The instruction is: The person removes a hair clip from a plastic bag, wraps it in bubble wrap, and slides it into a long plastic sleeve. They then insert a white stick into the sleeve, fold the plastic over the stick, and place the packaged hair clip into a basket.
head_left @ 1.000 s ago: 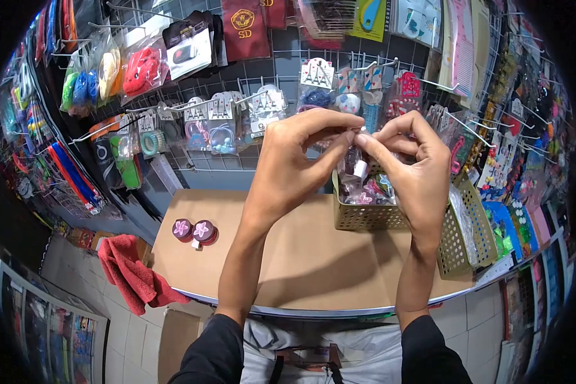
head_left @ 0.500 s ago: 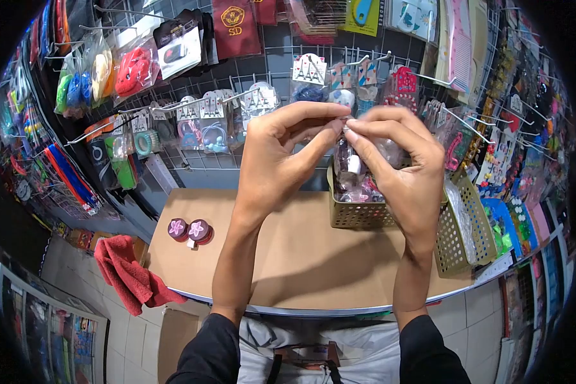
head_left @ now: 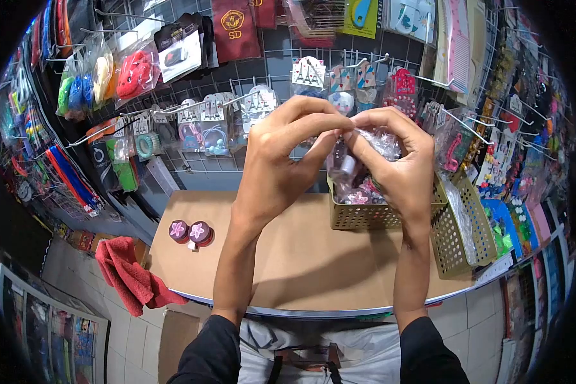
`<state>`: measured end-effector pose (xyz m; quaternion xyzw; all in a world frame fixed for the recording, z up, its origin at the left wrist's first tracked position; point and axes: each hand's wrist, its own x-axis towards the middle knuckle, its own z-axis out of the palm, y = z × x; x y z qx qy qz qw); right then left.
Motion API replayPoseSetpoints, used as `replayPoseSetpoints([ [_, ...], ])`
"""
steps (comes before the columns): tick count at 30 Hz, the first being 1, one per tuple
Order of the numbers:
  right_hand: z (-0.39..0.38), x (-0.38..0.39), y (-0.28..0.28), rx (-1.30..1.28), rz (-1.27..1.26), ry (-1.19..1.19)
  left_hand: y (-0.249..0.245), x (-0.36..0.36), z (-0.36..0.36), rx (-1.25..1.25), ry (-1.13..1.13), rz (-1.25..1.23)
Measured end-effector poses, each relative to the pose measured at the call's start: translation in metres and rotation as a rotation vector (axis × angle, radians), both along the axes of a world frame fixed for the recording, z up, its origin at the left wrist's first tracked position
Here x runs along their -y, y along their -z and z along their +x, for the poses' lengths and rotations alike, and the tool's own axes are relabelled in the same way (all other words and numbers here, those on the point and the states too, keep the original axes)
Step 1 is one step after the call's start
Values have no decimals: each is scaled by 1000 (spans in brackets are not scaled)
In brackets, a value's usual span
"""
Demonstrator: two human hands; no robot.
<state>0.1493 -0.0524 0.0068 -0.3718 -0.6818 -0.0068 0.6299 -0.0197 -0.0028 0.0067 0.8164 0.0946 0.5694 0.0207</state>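
My left hand (head_left: 276,168) and my right hand (head_left: 398,165) meet in front of me above a tan perforated basket (head_left: 360,216). Between their fingertips they pinch the top of a small clear plastic packet (head_left: 348,165) with small pink and white items inside. My right hand's fingers curl around crinkled clear plastic (head_left: 381,139) at the packet's upper right. The packet hangs just over the basket, which holds more small packaged items (head_left: 357,196).
A brown counter (head_left: 301,256) lies below my arms. Two purple round flower-topped cases (head_left: 191,232) sit at its left. A second, greenish basket (head_left: 462,232) stands at the right. A red cloth (head_left: 129,276) lies below left. Wire grid wall (head_left: 237,83) with hanging accessories fills the back.
Both hands have drawn closer together and dipped slightly; my right hand has bunched more of the clear plastic in its fingers.
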Motion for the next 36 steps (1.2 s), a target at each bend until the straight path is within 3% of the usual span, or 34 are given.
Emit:
replayPoseSetpoints([
  [3,-6,-2,1,-1,36,47,3,-1,5,53,23,-96],
  [6,-11,-10,6,-32,68,68,1,0,6,28,-85,-39],
  [15,-6,-18,8,77,184,80,2,-3,0,216,341,-534],
  [19,-9,-11,4,138,203,51,1,-12,-11,123,470,-693],
  [28,-16,2,5,89,195,106,-1,-7,-20,20,373,-562],
  [36,-10,3,-6,240,284,59,0,5,-4,125,62,-287],
])
